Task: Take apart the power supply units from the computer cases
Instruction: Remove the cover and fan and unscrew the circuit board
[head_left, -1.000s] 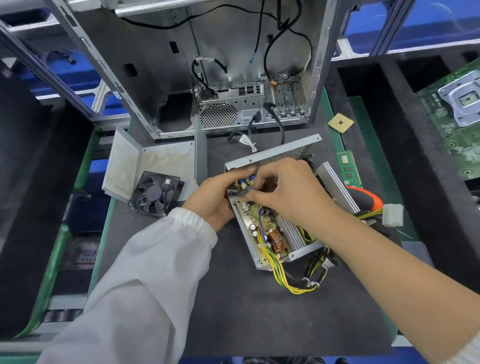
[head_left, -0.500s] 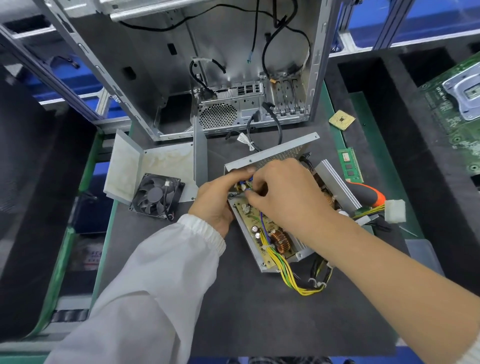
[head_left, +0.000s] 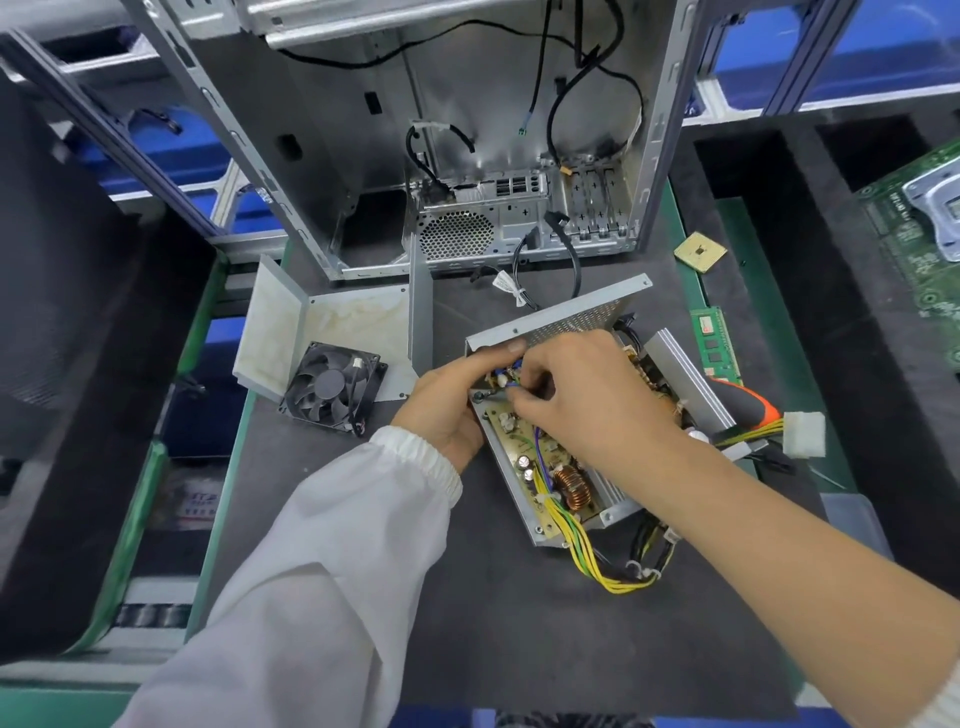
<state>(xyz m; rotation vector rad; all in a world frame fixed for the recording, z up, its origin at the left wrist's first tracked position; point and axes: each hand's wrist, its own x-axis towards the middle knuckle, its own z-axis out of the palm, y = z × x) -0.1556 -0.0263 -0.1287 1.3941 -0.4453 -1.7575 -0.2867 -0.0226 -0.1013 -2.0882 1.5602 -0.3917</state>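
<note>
An opened power supply unit lies on the dark mat, its circuit board, copper coil and yellow-green wires exposed. My left hand grips the unit's near-left corner, thumb on the perforated wall. My right hand reaches into that corner, fingertips pinching blue wires over the board. The unit's removed cover lies to the left with a black fan on it. The emptied computer case stands open behind.
An orange-handled screwdriver and a white connector lie right of the unit. A CPU chip and a RAM stick sit further back. A green motherboard is at far right. Dark foam bins flank the mat.
Both hands stay at the unit's near-left corner; the right fingers shift slightly on the wires. The view has drifted a little.
</note>
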